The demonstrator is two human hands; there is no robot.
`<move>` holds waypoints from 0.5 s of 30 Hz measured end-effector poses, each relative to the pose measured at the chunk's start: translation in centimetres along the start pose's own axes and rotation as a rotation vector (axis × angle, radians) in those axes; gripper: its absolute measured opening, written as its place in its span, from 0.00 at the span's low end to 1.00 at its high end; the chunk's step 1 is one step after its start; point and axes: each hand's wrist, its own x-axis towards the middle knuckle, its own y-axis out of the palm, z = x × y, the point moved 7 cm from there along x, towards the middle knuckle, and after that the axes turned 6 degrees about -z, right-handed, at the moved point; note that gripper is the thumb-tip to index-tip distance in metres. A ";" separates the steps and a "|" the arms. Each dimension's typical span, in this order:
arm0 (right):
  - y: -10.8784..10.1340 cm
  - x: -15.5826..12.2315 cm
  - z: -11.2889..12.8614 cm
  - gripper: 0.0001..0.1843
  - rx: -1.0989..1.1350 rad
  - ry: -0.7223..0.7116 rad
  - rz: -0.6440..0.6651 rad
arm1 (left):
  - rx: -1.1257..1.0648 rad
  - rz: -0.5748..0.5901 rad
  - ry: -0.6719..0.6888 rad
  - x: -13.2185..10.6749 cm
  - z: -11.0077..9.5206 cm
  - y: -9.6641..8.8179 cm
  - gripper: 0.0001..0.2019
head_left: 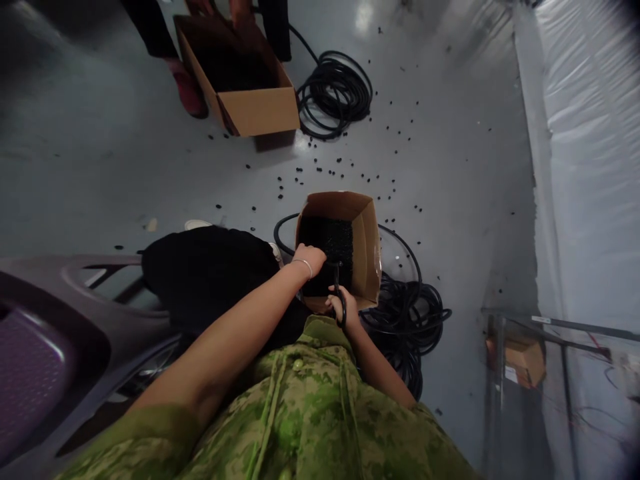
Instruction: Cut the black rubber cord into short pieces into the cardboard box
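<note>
An open cardboard box (369, 248) stands on the floor between my legs, filled with small black pieces (334, 241). My left hand (311, 257), with a thin bracelet on its wrist, rests closed at the box's near left rim; what its fingers hold is hidden. Just below the box's near edge, my right hand (343, 307) is wrapped round a black hose (342, 301). That hose leads down to a coil of black hose (410, 320) lying on the floor to the right of the box.
Another person stands at the top by a second open cardboard box (260, 110), with a further black hose coil (334, 93) beside it. Small black pieces (340, 172) litter the grey floor. A purple plastic chair (45, 347) is at left, white plastic sheeting (585, 167) and a metal frame (500, 360) at right.
</note>
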 end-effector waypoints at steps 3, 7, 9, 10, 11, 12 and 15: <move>0.0 0.2 0.3 0.21 0.009 -0.004 -0.008 | 0.015 0.000 0.006 -0.1 -0.2 -0.2 0.13; -0.4 0.3 0.8 0.21 0.005 -0.017 -0.007 | 0.028 -0.011 0.014 -0.3 -0.4 -0.5 0.13; -0.4 0.3 1.2 0.20 0.001 -0.032 0.001 | 0.018 -0.006 0.016 -0.4 -0.5 -0.5 0.13; -0.4 0.3 1.3 0.20 -0.002 -0.039 0.003 | 0.010 -0.004 0.014 -0.4 -0.5 -0.5 0.13; -0.4 0.3 1.4 0.19 -0.005 -0.043 0.002 | -0.001 -0.003 0.011 -0.4 -0.5 -0.6 0.13; -0.4 0.2 1.5 0.19 -0.009 -0.044 -0.003 | -0.011 -0.002 0.008 -0.4 -0.5 -0.6 0.13; -0.5 0.2 1.3 0.20 -0.031 -0.050 -0.023 | -0.037 0.004 0.005 -0.3 -0.5 -0.5 0.12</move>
